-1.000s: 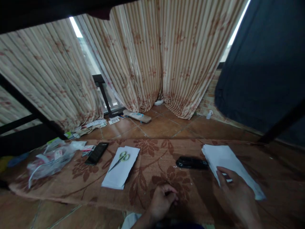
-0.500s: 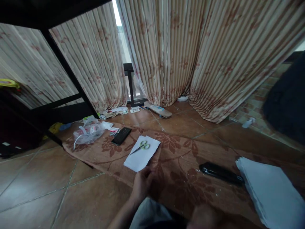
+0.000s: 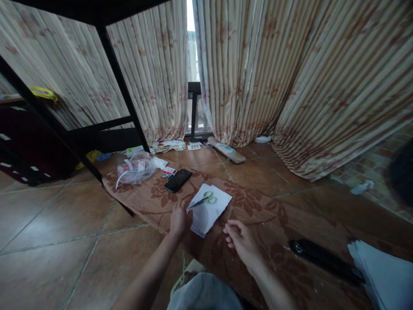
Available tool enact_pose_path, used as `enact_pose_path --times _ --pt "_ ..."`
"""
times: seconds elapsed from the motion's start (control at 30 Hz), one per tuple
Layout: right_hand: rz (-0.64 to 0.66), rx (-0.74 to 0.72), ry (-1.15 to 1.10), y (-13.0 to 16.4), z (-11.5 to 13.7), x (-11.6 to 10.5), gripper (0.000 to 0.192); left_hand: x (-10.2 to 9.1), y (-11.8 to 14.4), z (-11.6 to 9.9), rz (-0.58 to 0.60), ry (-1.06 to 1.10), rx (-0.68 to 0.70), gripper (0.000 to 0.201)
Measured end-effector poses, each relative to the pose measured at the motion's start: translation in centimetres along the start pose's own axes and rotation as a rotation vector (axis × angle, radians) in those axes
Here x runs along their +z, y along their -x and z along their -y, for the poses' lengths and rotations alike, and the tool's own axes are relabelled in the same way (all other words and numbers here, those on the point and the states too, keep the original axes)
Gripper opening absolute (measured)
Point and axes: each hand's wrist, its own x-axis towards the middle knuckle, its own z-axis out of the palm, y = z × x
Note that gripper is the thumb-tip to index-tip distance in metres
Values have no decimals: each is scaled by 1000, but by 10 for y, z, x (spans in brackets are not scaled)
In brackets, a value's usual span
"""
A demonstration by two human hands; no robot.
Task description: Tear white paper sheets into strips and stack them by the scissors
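A small stack of white paper [image 3: 209, 217] lies on the reddish-brown patterned cloth [image 3: 254, 196], its lower sheets slightly out of line. Scissors with green-and-white handles [image 3: 209, 197] rest on the top sheet, blades toward the left. My left hand [image 3: 180, 220] is at the stack's left edge, close to the scissors' tips. Its fingers are dark and mostly hidden, so I cannot make out their grip. Just right of the paper, my right hand [image 3: 241, 241] is raised with fingers loosely bent and apart, and nothing shows in it.
A black phone [image 3: 177, 180] and a clear plastic bag [image 3: 137, 168] lie beyond on the left. A long black object [image 3: 325, 260] and a larger paper pile [image 3: 383, 273] are at right. A skateboard [image 3: 226, 150] sits on the tiles before the curtains [image 3: 248, 77].
My left hand has moved from the paper's near edge to its left edge. My right hand has come up from the bottom of the view to beside the paper. The view has shifted left.
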Motion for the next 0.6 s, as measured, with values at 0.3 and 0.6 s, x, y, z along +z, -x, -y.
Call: enact_pose_path --times 0.3,0.6 --pt "-77 84 162 -83 -27 49 24 20 -29 10 70 -99 138 12" --pt "19 -96 207 -100 -37 48 14 27 -28 18 23 -65 138 16"
